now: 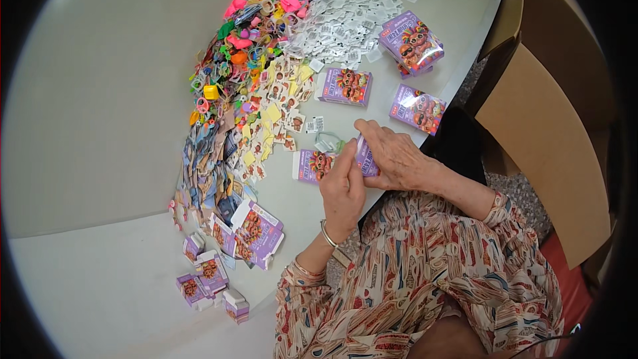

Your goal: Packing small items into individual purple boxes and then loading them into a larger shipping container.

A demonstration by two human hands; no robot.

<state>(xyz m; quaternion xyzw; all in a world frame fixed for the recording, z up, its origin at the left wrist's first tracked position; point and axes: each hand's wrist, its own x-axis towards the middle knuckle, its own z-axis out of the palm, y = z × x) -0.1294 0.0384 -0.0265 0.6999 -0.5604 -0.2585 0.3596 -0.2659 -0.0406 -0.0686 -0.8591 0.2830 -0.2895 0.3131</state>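
Note:
A small purple cardboard box (pixel 365 158) stands between my two hands near the table's front edge. My right hand (pixel 399 159) is closed round its right side and top. My left hand (pixel 343 189) has its fingers bent together against the box's left side. A pale green trinket with a thin loop (pixel 330 141) shows right by the left fingertips; whether they touch it I cannot tell. Beside the left hand, partly covered by it, lies another purple box (pixel 312 165) with a white end flap out. A small printed white slip (pixel 314 124) lies just beyond.
Purple boxes (pixel 347 86) (pixel 417 109) lie beyond my hands, with a stack (pixel 412 41) at far right. Heaps of colourful trinkets (pixel 239 46), picture cards (pixel 276 103) and white slips (pixel 345 23) cover the table's middle. More boxes (pixel 211 272) sit left. A large open carton (pixel 538 126) stands right.

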